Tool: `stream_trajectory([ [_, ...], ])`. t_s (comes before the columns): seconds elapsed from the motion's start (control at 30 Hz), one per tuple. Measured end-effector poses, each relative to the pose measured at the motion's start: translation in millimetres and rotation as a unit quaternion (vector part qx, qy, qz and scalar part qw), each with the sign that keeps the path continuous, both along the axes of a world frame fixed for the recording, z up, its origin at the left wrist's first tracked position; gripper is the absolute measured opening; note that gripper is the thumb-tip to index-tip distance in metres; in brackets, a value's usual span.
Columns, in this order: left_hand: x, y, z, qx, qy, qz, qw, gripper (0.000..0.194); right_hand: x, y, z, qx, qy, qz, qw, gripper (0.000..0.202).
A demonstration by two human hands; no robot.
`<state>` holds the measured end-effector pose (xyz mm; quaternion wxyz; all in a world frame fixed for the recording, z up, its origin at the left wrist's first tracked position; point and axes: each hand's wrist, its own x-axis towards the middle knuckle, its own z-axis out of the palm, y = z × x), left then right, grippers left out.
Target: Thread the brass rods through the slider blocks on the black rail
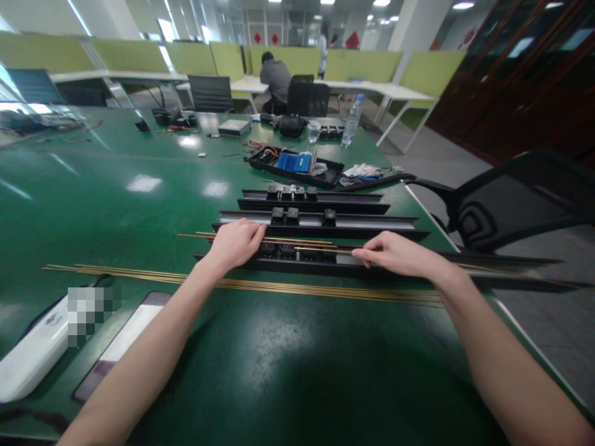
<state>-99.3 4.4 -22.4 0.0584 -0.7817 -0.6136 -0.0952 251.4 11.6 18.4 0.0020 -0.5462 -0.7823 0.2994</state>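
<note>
Hiding thin rods (300, 241) partly, left hand (237, 243)

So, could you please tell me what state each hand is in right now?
Left hand: curled over thin golden rods; whether it grips them cannot be told.
Right hand: closed, pinching another golden rod.

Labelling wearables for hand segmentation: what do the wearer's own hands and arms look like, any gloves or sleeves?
No gloves: left hand and right hand are bare. Left forearm and right forearm show no sleeves within frame. No watch, bracelet, cable or marking visible.
</note>
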Motion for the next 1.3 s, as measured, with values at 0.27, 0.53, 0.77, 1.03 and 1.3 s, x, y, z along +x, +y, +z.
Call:
stream_trajectory([
  [0.27,-1.1,1.0,-0.8,-0.004,0.002,0.002,1.000,0.058,1.5,0.4,0.5,0.001,0.002,0.003,1.000,0.063],
  [0.53,-1.0,0.5,-0.5,-0.001,-0.002,0.004,1.000,0.058,4.0,2.1,0.7,-0.008,-0.006,0.002,1.000,0.064],
  [0.77,-0.5,0.6,-0.4,0.001,0.006,0.002,1.000,0.059,6.1,2.9,-0.7,-0.006,-0.009,0.004,1.000,0.062],
  [1.03,-0.7,0.4,-0.1,0.001,0.003,0.002,1.000,0.058,10.9,3.3,-0.6,-0.011,-0.013,0.007,1.000,0.060],
  [1.3,-0.5,0.3,-0.9,0.007,0.006,-0.001,1.000,0.058,11.7,3.2,3.2,-0.020,-0.020,0.001,1.000,0.060],
])
